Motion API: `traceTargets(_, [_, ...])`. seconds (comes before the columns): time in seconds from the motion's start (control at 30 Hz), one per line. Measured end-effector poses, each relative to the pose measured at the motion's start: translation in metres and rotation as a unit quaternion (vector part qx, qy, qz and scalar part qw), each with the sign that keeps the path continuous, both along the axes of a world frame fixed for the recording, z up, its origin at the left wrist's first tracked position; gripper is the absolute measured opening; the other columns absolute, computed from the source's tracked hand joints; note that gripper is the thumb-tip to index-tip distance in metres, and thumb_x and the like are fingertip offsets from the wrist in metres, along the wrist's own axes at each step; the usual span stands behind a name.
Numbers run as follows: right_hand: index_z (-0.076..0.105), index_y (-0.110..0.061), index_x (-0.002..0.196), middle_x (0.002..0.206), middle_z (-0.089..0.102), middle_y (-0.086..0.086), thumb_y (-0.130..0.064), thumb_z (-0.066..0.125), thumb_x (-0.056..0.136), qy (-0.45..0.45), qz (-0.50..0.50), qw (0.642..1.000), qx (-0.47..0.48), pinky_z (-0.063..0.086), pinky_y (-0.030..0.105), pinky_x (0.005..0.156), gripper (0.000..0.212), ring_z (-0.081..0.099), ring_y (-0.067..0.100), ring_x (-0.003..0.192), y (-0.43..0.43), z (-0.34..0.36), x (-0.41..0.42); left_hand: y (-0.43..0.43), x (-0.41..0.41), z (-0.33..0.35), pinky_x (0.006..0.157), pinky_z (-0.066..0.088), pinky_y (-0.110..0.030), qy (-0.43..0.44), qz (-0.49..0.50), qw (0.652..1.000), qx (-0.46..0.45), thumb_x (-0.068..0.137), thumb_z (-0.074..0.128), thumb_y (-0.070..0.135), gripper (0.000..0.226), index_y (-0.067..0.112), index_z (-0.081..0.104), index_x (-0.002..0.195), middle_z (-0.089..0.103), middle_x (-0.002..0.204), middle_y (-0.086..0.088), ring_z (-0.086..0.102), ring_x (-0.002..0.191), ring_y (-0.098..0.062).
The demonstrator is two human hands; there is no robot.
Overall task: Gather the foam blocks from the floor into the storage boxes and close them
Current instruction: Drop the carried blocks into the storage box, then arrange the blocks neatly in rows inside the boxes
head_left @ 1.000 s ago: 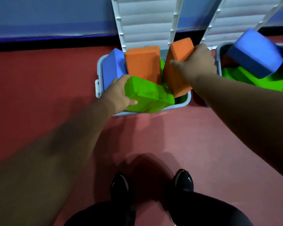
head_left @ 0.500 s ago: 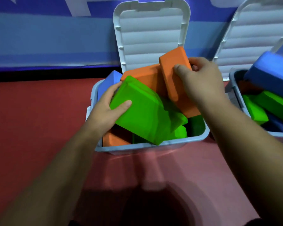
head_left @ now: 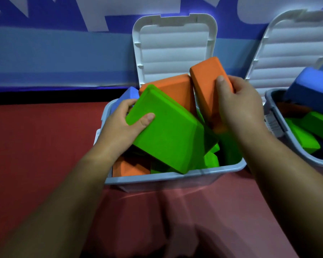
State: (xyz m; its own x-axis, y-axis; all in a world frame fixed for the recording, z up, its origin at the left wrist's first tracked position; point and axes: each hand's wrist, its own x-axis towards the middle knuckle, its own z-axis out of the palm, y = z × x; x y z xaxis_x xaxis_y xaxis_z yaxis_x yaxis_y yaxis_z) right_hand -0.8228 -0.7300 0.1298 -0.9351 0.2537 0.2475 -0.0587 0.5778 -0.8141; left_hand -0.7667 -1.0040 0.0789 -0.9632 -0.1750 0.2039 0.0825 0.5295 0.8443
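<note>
**Both hands loaded, stack too high**

Your left hand [head_left: 119, 127] grips the green block [head_left: 168, 131] by its corner, thumb on top. Your right hand [head_left: 239, 107] wraps the orange block [head_left: 205, 84]. Both blocks sit tilted above the box [head_left: 175, 176] rim. Risk: left this proud, the lid [head_left: 175, 53] likely won't shut, or one tips onto the floor [head_left: 35, 146].

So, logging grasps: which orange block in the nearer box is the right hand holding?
The tilted orange block at back right, gripped by the right hand. The middle orange block, behind the green block, and the front-left one lie free.
</note>
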Motion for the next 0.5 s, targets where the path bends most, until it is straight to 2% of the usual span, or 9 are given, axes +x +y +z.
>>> traceTargets(0.17, [0.068,-0.023,0.125,0.120,0.071,-0.001,-0.058,0.047,0.102,-0.025,0.003,1.000,0.018,0.036,0.026,0.081,0.047,0.063,0.019,0.110,0.005,-0.008,-0.001,0.008,0.005,0.009,0.085,0.052,-0.022,0.029,0.014,0.999,0.035,0.079,0.082,0.060,0.053,0.033,0.066,0.122,0.073,0.111,0.016,0.068,0.102,0.001])
traceTargets(0.3, [0.066,-0.023,0.126,0.116,0.069,-0.003,-0.059,0.048,0.101,-0.039,0.005,0.999,0.007,0.037,0.028,0.082,0.047,0.060,0.017,0.104,0.004,-0.009,0.000,0.018,0.008,0.033,0.083,0.053,-0.017,0.067,0.010,0.997,0.043,0.074,0.090,0.051,0.057,0.027,0.070,0.122,0.075,0.110,0.013,0.069,0.100,-0.001])
traceTargets(0.4, [0.068,-0.023,0.124,0.104,0.064,-0.008,-0.058,0.050,0.100,-0.046,0.018,0.999,-0.018,0.038,0.028,0.081,0.045,0.056,0.012,0.096,0.003,-0.005,0.002,0.020,0.013,0.054,0.082,0.053,-0.015,0.096,0.013,0.995,0.031,0.072,0.092,0.049,0.058,0.027,0.071,0.121,0.075,0.109,0.013,0.069,0.098,0.001])
traceTargets(0.5, [0.070,-0.024,0.124,0.100,0.063,-0.011,-0.057,0.049,0.102,-0.047,0.030,0.998,-0.033,0.039,0.022,0.068,0.046,0.058,0.010,0.093,0.002,-0.003,0.006,0.012,0.019,0.068,0.086,0.054,-0.020,0.113,0.010,0.993,0.012,0.071,0.090,0.055,0.060,0.028,0.071,0.122,0.075,0.110,0.013,0.069,0.101,0.000])
